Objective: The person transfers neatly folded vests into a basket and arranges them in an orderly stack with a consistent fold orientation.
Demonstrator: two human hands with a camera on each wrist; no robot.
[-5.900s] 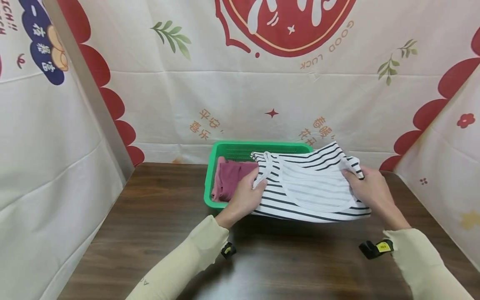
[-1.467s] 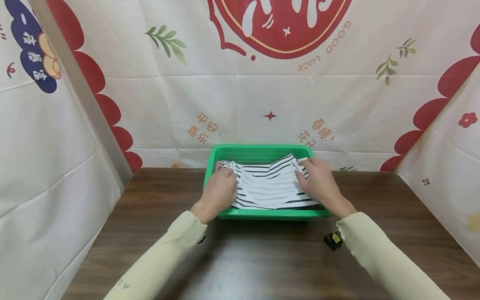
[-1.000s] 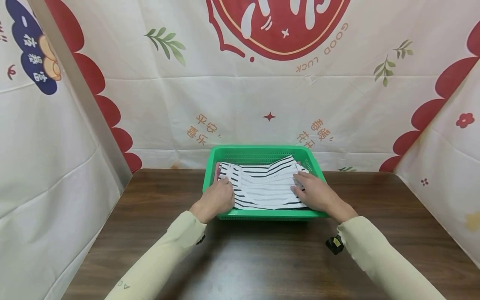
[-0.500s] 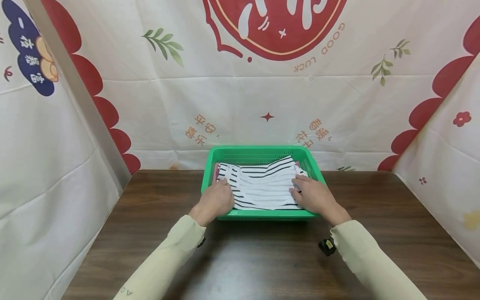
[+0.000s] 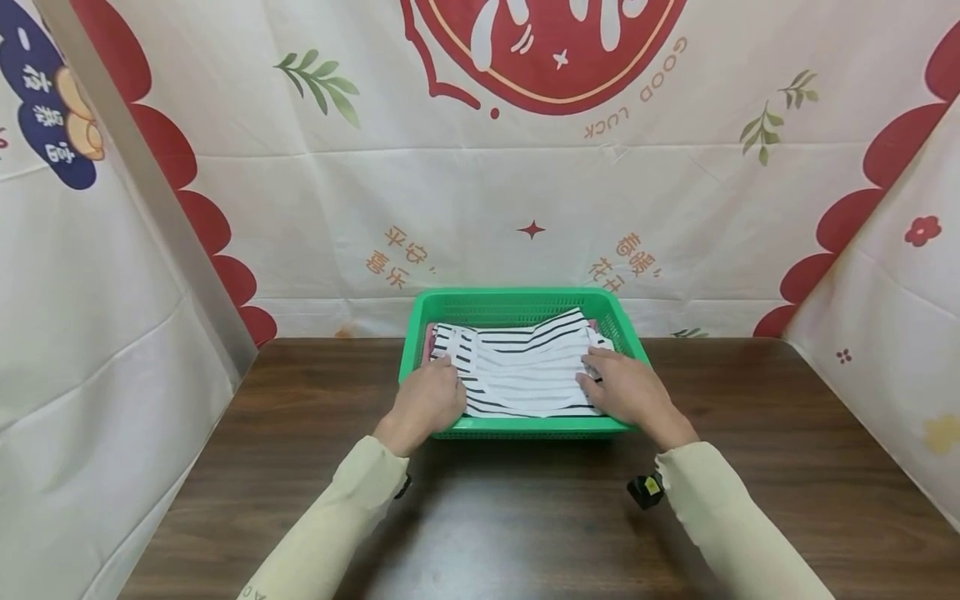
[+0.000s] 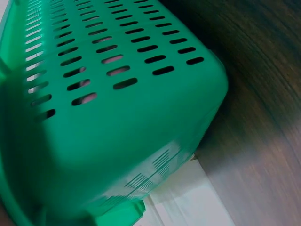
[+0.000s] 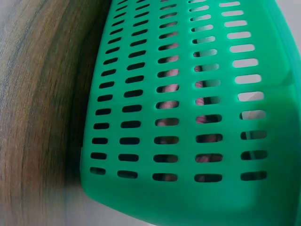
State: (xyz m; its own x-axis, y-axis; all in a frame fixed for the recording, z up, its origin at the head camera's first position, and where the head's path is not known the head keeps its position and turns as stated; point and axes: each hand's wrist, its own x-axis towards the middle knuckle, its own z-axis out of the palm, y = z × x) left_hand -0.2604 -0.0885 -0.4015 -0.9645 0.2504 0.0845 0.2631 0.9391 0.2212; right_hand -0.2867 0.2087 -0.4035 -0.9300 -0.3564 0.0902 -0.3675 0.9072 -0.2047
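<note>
A white top with black stripes [image 5: 532, 367] lies folded in the green basket [image 5: 525, 425], its front panel plain and pale. At the basket's left front corner, my left hand [image 5: 429, 398] bends over the rim against the top's left edge; its fingertips are hidden. On the opposite side, my right hand [image 5: 628, 387] reaches over the rim, fingers and thumb spread apart and resting on the top's right edge. Pink cloth [image 5: 428, 343] peeps out beneath the top on the left. Neither wrist view shows a hand, only the slotted basket wall [image 6: 141, 103].
The basket stands on a dark wood table [image 5: 517, 517], near its back edge. Behind it hangs a white printed curtain [image 5: 450, 192], with further cloth panels at the left and right. A black wrist camera [image 5: 647, 490] hangs below the right sleeve.
The striped top, earlier held up by both hands over the basket's right part, now lies inside. The right hand has released its edge and slid slightly nearer; both hands are nearly still over the last second.
</note>
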